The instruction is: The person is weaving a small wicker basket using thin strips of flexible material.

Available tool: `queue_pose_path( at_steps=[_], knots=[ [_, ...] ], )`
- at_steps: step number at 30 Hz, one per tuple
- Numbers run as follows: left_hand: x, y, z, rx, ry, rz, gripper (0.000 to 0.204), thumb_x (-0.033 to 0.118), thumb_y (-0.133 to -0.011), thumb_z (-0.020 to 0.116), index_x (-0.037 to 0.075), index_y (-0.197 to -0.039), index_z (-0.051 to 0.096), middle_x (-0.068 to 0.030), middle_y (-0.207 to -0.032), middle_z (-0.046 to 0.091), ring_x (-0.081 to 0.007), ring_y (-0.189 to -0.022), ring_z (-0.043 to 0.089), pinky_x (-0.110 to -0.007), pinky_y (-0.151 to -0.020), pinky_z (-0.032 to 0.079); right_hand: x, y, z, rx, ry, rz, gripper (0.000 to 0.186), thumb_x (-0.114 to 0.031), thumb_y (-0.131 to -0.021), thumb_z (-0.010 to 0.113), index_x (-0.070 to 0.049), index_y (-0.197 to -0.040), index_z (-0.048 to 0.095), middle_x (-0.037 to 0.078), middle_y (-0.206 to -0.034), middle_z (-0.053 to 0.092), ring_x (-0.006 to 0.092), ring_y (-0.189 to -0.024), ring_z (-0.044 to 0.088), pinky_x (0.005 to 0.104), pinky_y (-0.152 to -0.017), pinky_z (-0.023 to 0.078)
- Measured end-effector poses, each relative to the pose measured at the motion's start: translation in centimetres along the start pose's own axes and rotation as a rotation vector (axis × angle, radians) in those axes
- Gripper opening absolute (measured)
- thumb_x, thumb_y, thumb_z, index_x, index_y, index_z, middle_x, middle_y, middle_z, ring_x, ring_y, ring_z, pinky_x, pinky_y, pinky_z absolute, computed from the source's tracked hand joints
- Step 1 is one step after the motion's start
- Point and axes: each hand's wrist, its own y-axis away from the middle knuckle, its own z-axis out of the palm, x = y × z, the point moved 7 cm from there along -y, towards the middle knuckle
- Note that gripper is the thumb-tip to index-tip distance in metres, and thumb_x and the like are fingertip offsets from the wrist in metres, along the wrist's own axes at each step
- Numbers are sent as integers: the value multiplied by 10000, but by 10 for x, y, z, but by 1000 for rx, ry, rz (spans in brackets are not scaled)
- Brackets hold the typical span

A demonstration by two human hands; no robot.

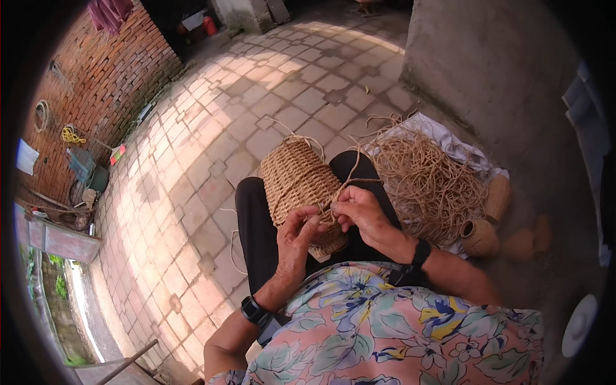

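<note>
Nearest me, a floral pink and blue shirt (385, 333) is filling the lower view, with black wristbands (255, 312) on both forearms. Across my dark-trousered lap I am steadying a tan, tightly woven, barrel-shaped straw basket (296, 176), lying on its side. My left hand (296, 240) is gripping its rim, fingers curled closed on the weave. My right hand (360, 212) is pinching a loose straw strand (351, 168). A pile of straw cord (427, 179) is lying beside small finished baskets (479, 237).
</note>
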Motion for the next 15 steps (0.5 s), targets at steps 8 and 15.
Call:
queue_pose_path(
  at_steps=[8, 15],
  knots=[
    [4, 2, 5, -57, 9, 4, 274, 251, -920, 589, 53, -1108, 567, -26, -944, 617, -108, -851, 602, -268, -805, 468, -1, -2, -1, 19, 62, 26, 141, -120, -847, 634, -27, -872, 531, 37, -714, 576, 93, -557, 530, 225, -426, 426],
    [-3, -1, 6, -105, -116, 17, 294, 264, -906, 617, 55, -1107, 570, -28, -1014, 593, -113, -866, 608, -258, -787, 469, -3, -1, -1, 136, 252, 120, 100, -126, -828, 637, -36, -787, 623, 28, -641, 578, 90, -531, 520, 240, -448, 410]
  ],
)
